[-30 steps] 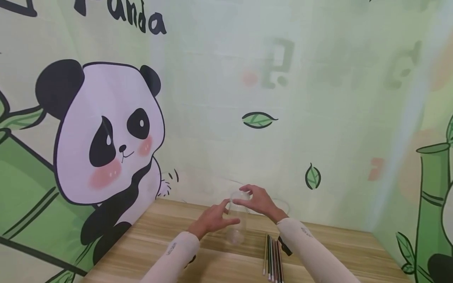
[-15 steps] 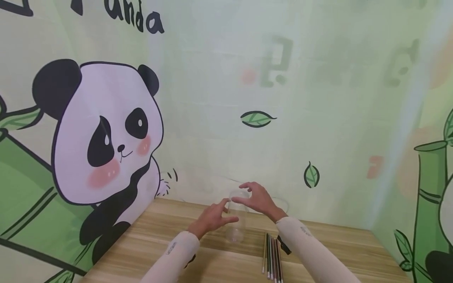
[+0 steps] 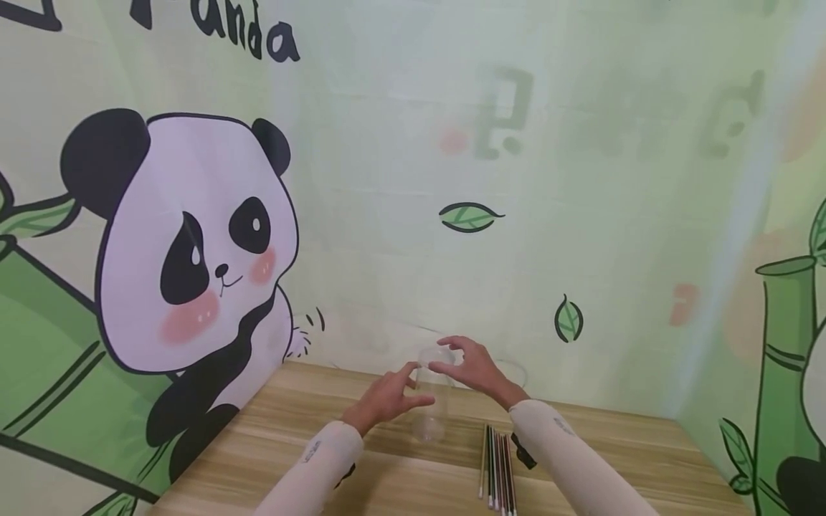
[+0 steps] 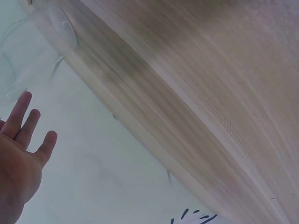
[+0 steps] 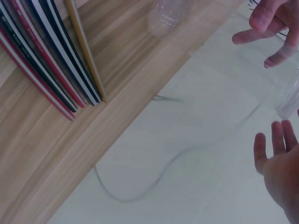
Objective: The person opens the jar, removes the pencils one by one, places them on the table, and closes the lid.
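Note:
A tall clear cup (image 3: 431, 419), see-through and faint in outline, stands upright on the wooden table. My left hand (image 3: 385, 399) holds it from the left, the index fingertip near the rim and the thumb across the front. At the top, my right hand (image 3: 474, 364) spans the rim with thumb and index finger. The remaining fingers of the left hand (image 4: 25, 149) stretch out beyond the cup in the left wrist view. Beside the cup's rim, fingers of the right hand (image 5: 282, 168) extend in the right wrist view. Exact contact is hard to see through the clear wall.
Several pencils (image 3: 495, 469) lie side by side on the table (image 3: 568, 459), right of the cup and near the right forearm. Behind the table's back edge hangs a green printed backdrop (image 3: 387, 272) with a panda. A thin cord (image 5: 159, 179) shows near that edge.
The right hand has shifted very slightly to the right at the rim. The left hand and the cup keep nearly the same place; the whole view has moved a little.

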Action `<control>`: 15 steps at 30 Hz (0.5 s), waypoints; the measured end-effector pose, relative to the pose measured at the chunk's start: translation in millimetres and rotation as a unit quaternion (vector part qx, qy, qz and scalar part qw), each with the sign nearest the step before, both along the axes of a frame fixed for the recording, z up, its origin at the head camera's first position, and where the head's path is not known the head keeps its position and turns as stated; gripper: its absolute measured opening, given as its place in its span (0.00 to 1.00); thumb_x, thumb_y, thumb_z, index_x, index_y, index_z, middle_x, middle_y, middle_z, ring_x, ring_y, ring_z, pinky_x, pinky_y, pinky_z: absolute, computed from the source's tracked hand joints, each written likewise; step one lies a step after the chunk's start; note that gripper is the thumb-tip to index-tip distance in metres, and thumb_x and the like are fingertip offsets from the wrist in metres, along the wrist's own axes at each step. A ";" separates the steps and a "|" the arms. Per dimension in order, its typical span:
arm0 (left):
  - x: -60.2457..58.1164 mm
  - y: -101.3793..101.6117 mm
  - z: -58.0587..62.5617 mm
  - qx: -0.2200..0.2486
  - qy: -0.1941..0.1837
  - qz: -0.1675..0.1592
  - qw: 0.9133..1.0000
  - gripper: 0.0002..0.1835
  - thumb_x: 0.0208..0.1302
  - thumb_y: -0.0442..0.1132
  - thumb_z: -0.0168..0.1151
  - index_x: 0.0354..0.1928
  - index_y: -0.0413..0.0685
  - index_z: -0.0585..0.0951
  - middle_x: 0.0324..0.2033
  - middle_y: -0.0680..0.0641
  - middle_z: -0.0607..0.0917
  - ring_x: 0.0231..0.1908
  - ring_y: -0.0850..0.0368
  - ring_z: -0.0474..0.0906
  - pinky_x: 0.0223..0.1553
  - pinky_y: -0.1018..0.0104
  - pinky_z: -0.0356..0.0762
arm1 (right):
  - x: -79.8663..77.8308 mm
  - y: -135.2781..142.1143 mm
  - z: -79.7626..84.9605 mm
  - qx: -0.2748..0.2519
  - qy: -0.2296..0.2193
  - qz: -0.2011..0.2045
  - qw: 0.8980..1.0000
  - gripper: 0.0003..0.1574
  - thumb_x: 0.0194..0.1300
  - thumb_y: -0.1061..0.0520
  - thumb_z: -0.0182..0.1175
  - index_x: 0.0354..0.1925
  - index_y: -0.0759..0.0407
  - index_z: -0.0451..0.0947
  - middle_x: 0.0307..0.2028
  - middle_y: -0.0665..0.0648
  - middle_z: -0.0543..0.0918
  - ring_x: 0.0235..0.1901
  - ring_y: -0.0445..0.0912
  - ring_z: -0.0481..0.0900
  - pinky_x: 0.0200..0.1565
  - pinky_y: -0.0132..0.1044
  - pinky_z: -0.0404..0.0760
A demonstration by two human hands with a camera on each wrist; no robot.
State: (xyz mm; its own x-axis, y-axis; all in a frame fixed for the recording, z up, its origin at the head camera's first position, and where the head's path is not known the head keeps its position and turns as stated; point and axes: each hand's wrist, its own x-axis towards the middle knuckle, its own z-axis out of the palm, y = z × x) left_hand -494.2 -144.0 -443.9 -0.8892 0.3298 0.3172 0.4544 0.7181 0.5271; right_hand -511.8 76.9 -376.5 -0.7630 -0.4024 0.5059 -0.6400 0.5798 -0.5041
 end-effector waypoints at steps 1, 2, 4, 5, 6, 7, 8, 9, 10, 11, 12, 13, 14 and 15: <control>-0.1 -0.4 0.4 -0.001 0.000 0.000 1.000 0.45 0.64 0.67 0.67 0.75 0.51 0.66 0.55 0.40 0.87 0.59 0.40 0.82 0.59 0.40 0.78 | 0.0 -0.9 -0.1 -0.003 0.004 -0.007 1.000 0.35 0.61 0.43 0.76 0.59 0.61 0.82 0.57 0.60 0.85 0.56 0.57 0.82 0.54 0.57 0.82; -0.3 -0.8 0.7 -0.001 0.001 -0.001 1.000 0.45 0.65 0.67 0.67 0.75 0.51 0.66 0.55 0.40 0.87 0.59 0.39 0.82 0.59 0.40 0.78 | -0.1 -1.6 -0.3 -0.007 0.003 -0.016 1.000 0.36 0.60 0.41 0.76 0.58 0.62 0.82 0.56 0.60 0.85 0.55 0.56 0.82 0.54 0.55 0.83; -0.5 -1.6 1.2 -0.001 -0.001 -0.001 1.000 0.45 0.65 0.67 0.66 0.75 0.51 0.65 0.55 0.40 0.87 0.59 0.39 0.82 0.60 0.40 0.78 | 0.0 -3.3 -0.7 -0.012 0.009 -0.031 0.999 0.36 0.57 0.40 0.78 0.54 0.62 0.84 0.53 0.59 0.86 0.52 0.55 0.83 0.51 0.52 0.84; -0.9 -1.8 1.2 -0.001 0.002 -0.002 1.000 0.45 0.65 0.67 0.66 0.75 0.51 0.65 0.55 0.40 0.87 0.59 0.39 0.82 0.59 0.40 0.78 | 0.0 -4.0 -0.8 -0.016 0.011 -0.034 0.999 0.34 0.57 0.41 0.79 0.52 0.61 0.84 0.52 0.58 0.87 0.51 0.55 0.83 0.49 0.50 0.85; -1.0 -2.2 1.4 -0.001 0.006 -0.003 1.000 0.45 0.65 0.67 0.67 0.75 0.51 0.66 0.55 0.40 0.87 0.58 0.39 0.82 0.59 0.40 0.78 | -0.1 -4.6 -0.8 -0.018 0.013 -0.035 0.999 0.32 0.56 0.41 0.79 0.50 0.61 0.85 0.50 0.58 0.87 0.49 0.54 0.84 0.48 0.49 0.85; -1.3 -2.6 1.7 -0.001 0.008 -0.004 1.000 0.44 0.65 0.66 0.67 0.75 0.51 0.66 0.54 0.40 0.88 0.58 0.39 0.82 0.59 0.40 0.79 | -0.3 -5.2 -0.7 -0.021 0.015 -0.032 0.999 0.31 0.56 0.43 0.79 0.49 0.61 0.86 0.49 0.59 0.87 0.49 0.55 0.84 0.47 0.49 0.85; -1.3 -2.8 2.1 -0.002 0.011 -0.005 1.000 0.44 0.65 0.66 0.67 0.75 0.50 0.66 0.54 0.40 0.88 0.58 0.38 0.83 0.59 0.40 0.79 | -0.1 -5.4 -0.1 -0.021 0.016 -0.029 0.999 0.29 0.57 0.44 0.79 0.49 0.61 0.86 0.49 0.59 0.88 0.49 0.55 0.84 0.47 0.49 0.85; -1.3 -2.8 2.4 -0.002 0.014 -0.005 1.000 0.44 0.65 0.65 0.67 0.75 0.50 0.66 0.54 0.40 0.88 0.58 0.39 0.83 0.58 0.40 0.79 | 0.5 -5.5 0.8 -0.021 0.014 -0.024 0.999 0.28 0.58 0.45 0.78 0.49 0.61 0.86 0.49 0.59 0.88 0.48 0.55 0.85 0.47 0.49 0.85; -1.2 -2.6 2.4 -0.003 0.017 -0.006 1.000 0.44 0.65 0.65 0.67 0.75 0.51 0.66 0.54 0.40 0.88 0.58 0.39 0.83 0.58 0.40 0.79 | 1.0 -5.3 1.5 -0.020 0.011 -0.017 1.000 0.26 0.59 0.47 0.77 0.50 0.62 0.86 0.49 0.60 0.88 0.49 0.55 0.85 0.48 0.50 0.85; -1.0 -2.3 2.4 -0.002 0.017 -0.009 1.000 0.43 0.66 0.64 0.68 0.74 0.51 0.66 0.54 0.39 0.88 0.57 0.39 0.83 0.58 0.40 0.79 | 1.4 -4.9 1.9 -0.021 0.009 -0.010 1.000 0.25 0.60 0.49 0.76 0.50 0.63 0.86 0.50 0.61 0.88 0.49 0.56 0.85 0.49 0.52 0.84; -0.4 -2.2 2.5 0.000 0.015 -0.010 1.000 0.43 0.66 0.64 0.68 0.74 0.51 0.66 0.54 0.39 0.88 0.58 0.39 0.83 0.58 0.40 0.79 | 2.2 -4.2 2.1 -0.023 0.009 -0.002 1.000 0.24 0.61 0.50 0.75 0.51 0.63 0.86 0.50 0.62 0.88 0.50 0.57 0.84 0.50 0.55 0.84; 0.5 -2.1 2.4 0.000 0.011 -0.009 1.000 0.43 0.66 0.64 0.68 0.74 0.51 0.66 0.55 0.39 0.87 0.58 0.39 0.83 0.59 0.40 0.78 | 2.6 -3.7 2.0 -0.023 0.008 0.003 1.000 0.25 0.61 0.51 0.74 0.52 0.64 0.86 0.52 0.63 0.88 0.52 0.57 0.84 0.52 0.57 0.83; 1.5 -2.1 2.1 0.000 0.008 -0.009 1.000 0.43 0.66 0.64 0.68 0.75 0.51 0.66 0.55 0.39 0.87 0.58 0.39 0.82 0.59 0.39 0.78 | 2.9 -3.2 1.4 -0.023 0.007 0.005 1.000 0.26 0.61 0.50 0.74 0.53 0.64 0.85 0.53 0.62 0.87 0.52 0.57 0.84 0.53 0.57 0.82; 2.4 -2.4 1.4 0.000 0.004 -0.008 1.000 0.43 0.65 0.64 0.68 0.75 0.52 0.66 0.55 0.39 0.87 0.59 0.39 0.82 0.59 0.39 0.78 | 2.9 -3.2 0.3 -0.024 0.010 0.007 1.000 0.27 0.61 0.49 0.74 0.53 0.64 0.85 0.54 0.62 0.86 0.53 0.57 0.83 0.53 0.58 0.82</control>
